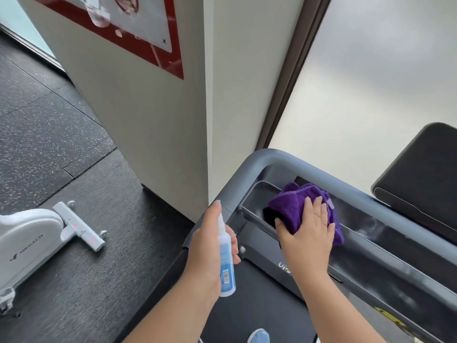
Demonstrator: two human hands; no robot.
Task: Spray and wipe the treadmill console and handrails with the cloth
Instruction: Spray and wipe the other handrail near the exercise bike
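The purple cloth (300,206) lies bunched on the treadmill console (366,246), at its left end beside a recessed tray (257,201). The right hand (309,233) presses it flat, fingers straight and spread, palm down; this grip is wide open, curled round nothing. The left hand (210,246) holds a spray bottle (226,263) upright, fingers wrapped round its body, forefinger up by the nozzle, just left of the console's corner. The grey handrail (272,157) curves round the console's far edge. Below, the dark belt (259,305) and a shoe tip (258,336). On the floor (49,144) to the left stands a white exercise machine (37,233), next to a white pillar (158,120).
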